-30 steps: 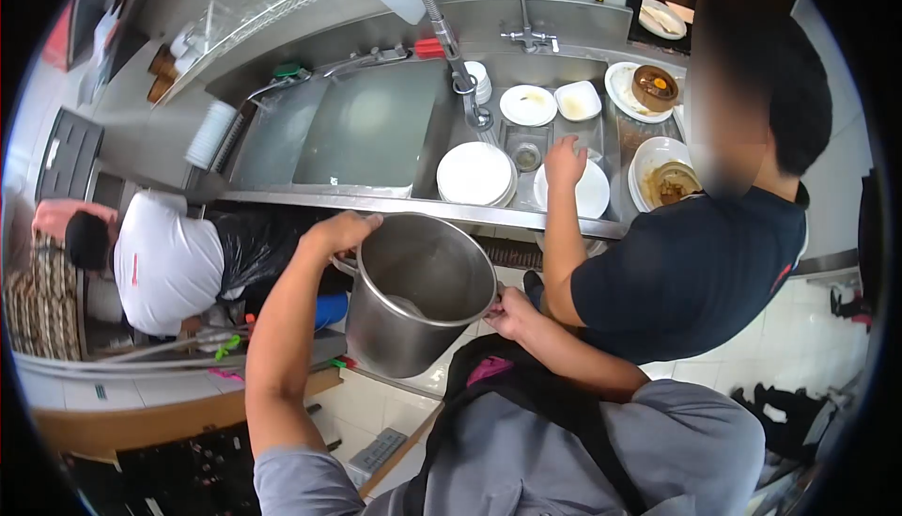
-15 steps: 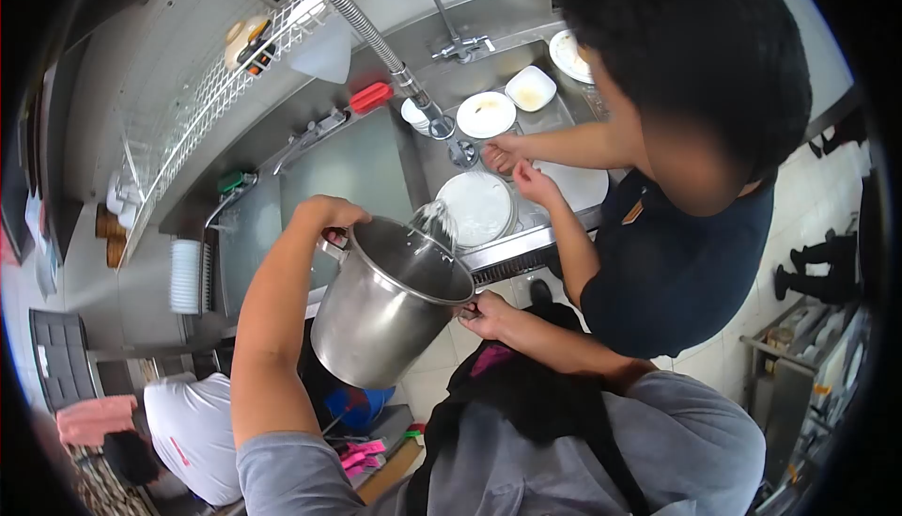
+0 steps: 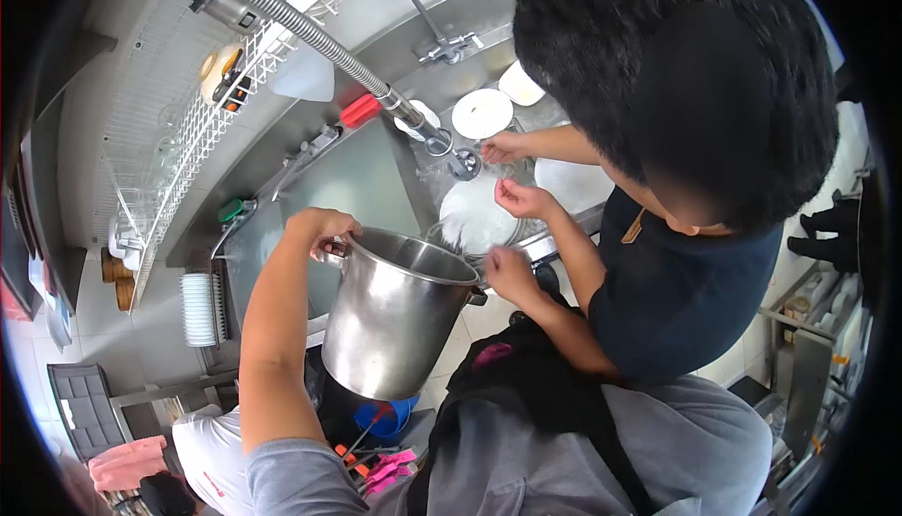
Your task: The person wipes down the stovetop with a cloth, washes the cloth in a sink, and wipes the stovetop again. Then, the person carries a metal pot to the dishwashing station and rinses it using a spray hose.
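Note:
My left hand (image 3: 324,232) grips the side handle of a large steel stockpot (image 3: 399,319), which hangs over the floor in front of the sink. The pot is slightly tilted, its mouth toward the sink. My right hand (image 3: 514,276) is off the pot's other handle (image 3: 477,297), just beyond the rim; its fingers look curled but are smeared by motion. Water splashes beside the rim, over a round white plate (image 3: 479,215) in the sink. The spray head (image 3: 464,164) of a hose tap hangs above that plate.
A co-worker (image 3: 695,272) in a dark shirt stands at right, both hands under the spray head. A water-filled basin (image 3: 352,173) lies left of the plates. White plates (image 3: 201,309) stand in a rack. A blue bucket (image 3: 399,414) is below; another person (image 3: 209,450) is lower left.
My right hand has let go of the pot's handle and moved up toward the sink. The pot has tipped back more upright, and the water stream at its rim has shrunk.

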`<state>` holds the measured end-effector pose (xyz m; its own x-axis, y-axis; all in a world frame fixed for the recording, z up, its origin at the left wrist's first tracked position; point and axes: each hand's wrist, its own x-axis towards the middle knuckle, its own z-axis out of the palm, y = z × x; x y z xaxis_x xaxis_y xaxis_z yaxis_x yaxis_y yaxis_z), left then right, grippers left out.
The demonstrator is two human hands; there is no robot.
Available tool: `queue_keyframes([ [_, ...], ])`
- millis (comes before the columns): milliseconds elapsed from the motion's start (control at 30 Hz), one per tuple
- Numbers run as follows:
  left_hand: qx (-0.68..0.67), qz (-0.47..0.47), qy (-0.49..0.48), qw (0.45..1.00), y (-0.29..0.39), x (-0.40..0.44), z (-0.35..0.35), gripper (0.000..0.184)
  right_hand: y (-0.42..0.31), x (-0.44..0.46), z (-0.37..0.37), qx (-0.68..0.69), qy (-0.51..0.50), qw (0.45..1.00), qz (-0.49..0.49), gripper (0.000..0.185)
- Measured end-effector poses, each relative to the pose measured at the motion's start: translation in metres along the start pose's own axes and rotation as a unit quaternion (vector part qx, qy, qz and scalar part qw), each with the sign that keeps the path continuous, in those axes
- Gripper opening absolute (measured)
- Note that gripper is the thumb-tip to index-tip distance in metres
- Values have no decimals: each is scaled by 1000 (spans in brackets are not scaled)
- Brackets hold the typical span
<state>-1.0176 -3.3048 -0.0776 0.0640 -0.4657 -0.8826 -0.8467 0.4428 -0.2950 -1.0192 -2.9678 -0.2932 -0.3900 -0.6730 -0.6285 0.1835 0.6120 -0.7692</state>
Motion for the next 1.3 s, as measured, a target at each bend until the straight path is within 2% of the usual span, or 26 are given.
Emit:
queue_keyframes([
  [133, 41, -9, -15, 999, 13, 6, -4, 32, -1, 40, 14, -49, 104, 985, -131, 54],
  [300, 21, -7, 2, 1000, 23, 4, 0, 31, -19, 77, 31, -30, 138, 972, -190, 34],
  [367, 18, -2, 4, 1000, 25, -1, 1, 31, -13, 112, 46, -116, 227, 920, -299, 39],
  [400, 14, 0, 10, 1000, 27, -6, 2, 31, -6, 107, 38, -131, 233, 922, -280, 40],
  [467, 9, 4, 16, 1000, 30, -8, 2, 31, -72, -24, -22, -242, 292, 903, -203, 40],
  [500, 21, 6, 18, 1000, 30, -6, 1, 31, -138, -166, -70, -349, 326, 868, -134, 41],
  [533, 33, 8, 20, 999, 31, -5, 0, 30, -189, -269, -101, -426, 344, 832, -85, 41],
  [567, 32, 8, 20, 999, 31, -4, 0, 30, -221, -325, -119, -463, 356, 809, -66, 42],
  [600, 29, 10, 27, 999, 31, -4, 1, 30, -220, -323, -115, -456, 359, 811, -66, 42],
  [667, 26, 15, 35, 999, 33, -9, 1, 30, -167, -238, -93, -350, 355, 858, -122, 41],
  [700, 20, 17, 49, 998, 33, -22, 4, 30, -112, -141, -68, -259, 345, 886, -170, 40],
  [733, 14, 19, 62, 998, 30, -27, 7, 29, -72, -69, -45, -182, 335, 901, -209, 40],
  [800, -10, 28, 31, 999, 4, -7, 1, 28, -40, -1, -20, -92, 337, 902, -253, 39],
  [933, -75, 74, -32, 994, -65, -10, -12, 27, -34, 43, -3, -4, 370, 882, -290, 37],
  [1033, -162, 90, -4, 983, -113, -26, -12, 28, -31, 67, 0, 18, 384, 870, -309, 36],
  [1100, -175, 111, 10, 978, -135, -47, -14, 27, -28, 77, -3, 18, 383, 867, -317, 35],
  [1167, -202, 144, 27, 968, -161, -48, -19, 26, -12, 88, -13, -3, 306, 903, -303, 38],
  [1200, -208, 146, 26, 967, -173, -44, -21, 26, -6, 93, -18, -8, 303, 903, -306, 38],
  [1267, -240, 183, 56, 952, -181, -69, -22, 26, 2, 102, -25, -68, 181, 943, -270, 40],
  [1300, -198, 188, 94, 957, -178, -85, -22, 26, -1, 100, -22, -74, 179, 943, -271, 40],
])
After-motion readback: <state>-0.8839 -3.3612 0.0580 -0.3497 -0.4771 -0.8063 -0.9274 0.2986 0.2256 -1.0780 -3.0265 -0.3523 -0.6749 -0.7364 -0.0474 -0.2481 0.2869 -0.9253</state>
